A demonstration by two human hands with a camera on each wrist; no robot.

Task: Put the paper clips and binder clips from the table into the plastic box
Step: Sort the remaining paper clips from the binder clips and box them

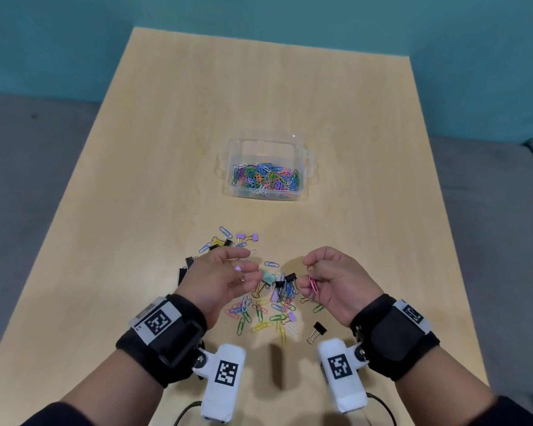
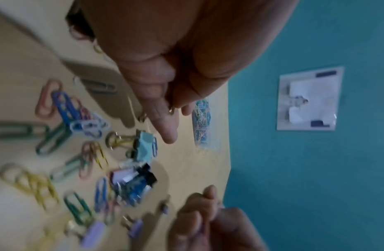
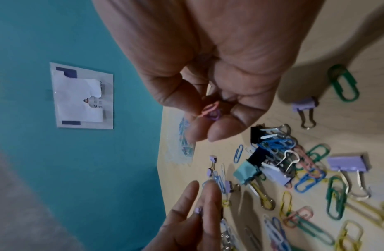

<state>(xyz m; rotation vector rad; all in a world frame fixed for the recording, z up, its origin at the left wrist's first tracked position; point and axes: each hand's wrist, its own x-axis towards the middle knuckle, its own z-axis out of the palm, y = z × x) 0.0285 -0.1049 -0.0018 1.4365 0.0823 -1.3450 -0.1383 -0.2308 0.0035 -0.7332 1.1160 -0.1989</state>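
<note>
A clear plastic box (image 1: 268, 137) with many coloured paper clips in it stands mid-table. Nearer me lies a loose heap of paper clips and binder clips (image 1: 268, 305), including a mint binder clip (image 1: 268, 276) and a tangle of black ones (image 1: 286, 281). Both hands hover just above the heap. My left hand (image 1: 243, 269) pinches a small lilac binder clip (image 1: 238, 268) between thumb and fingers; it also shows in the right wrist view (image 3: 198, 210). My right hand (image 1: 308, 278) has its fingers curled round a pink paper clip (image 1: 314, 284) and a purple one (image 3: 213, 115).
More black binder clips (image 1: 185, 269) lie left of the left hand, and a lone black one (image 1: 317, 330) sits near my right wrist. Small lilac clips (image 1: 248, 237) lie between heap and box. The wooden table (image 1: 166, 149) ends at a teal wall with a sheet (image 2: 309, 98) on it.
</note>
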